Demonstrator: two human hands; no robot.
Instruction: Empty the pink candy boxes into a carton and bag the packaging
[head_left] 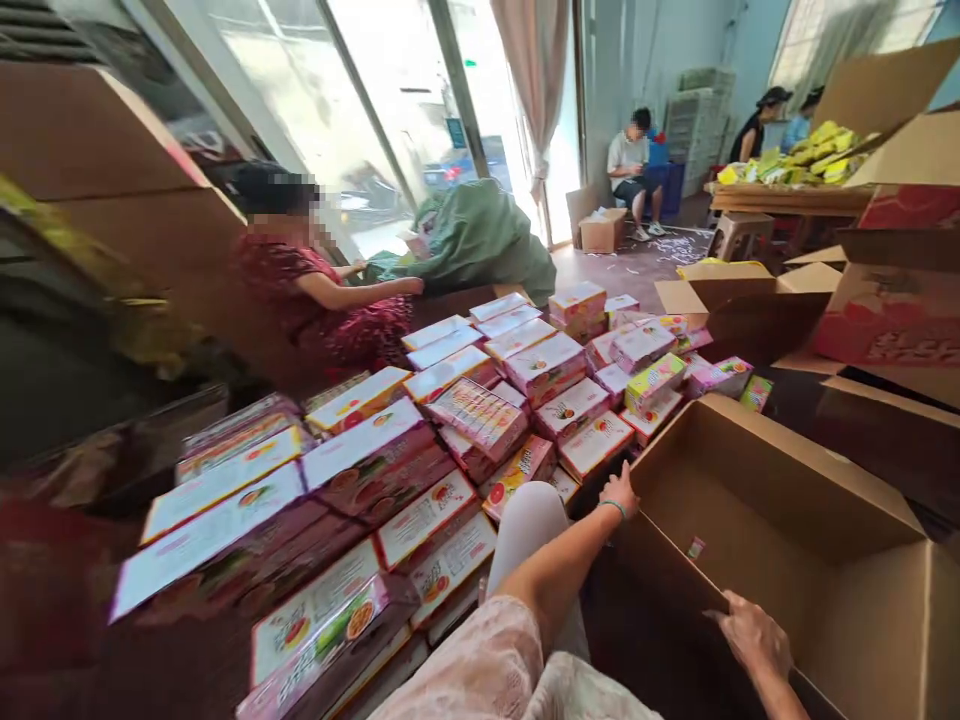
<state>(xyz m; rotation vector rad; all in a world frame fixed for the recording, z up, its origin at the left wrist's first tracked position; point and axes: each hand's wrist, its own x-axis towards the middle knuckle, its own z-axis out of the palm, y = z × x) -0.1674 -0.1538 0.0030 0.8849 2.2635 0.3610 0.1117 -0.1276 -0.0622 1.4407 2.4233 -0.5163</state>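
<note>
A large open cardboard box (780,540) sits on the floor at the lower right, mouth facing up and its flaps folded outward. Its long axis runs from the near right toward the far left, with one corner pointing at the heap of packets. The inside looks bare except for a small sticker (696,547) on the near inner wall.

The left hand (619,495) rests on the far-left corner of the box rim, fingers curled loosely over the edge; a thin band circles the wrist. The right hand (752,632) lies on the near rim, palm down, fingers slightly spread and draped over the cardboard edge, pressing it rather than pinching it. Neither hand holds anything else.

Just left of the box, spread across the floor, lie many flat pink and white packets (480,415) printed with fruit pictures, some stacked, most lying face up. The person's knee (529,520) in pale trousers rises between the packets and the box.

Across the heap a person in a dark red dress (315,300) sits reaching toward a green bundle (480,235). Further back, another person sits on a low seat by a small carton (602,230).
</note>
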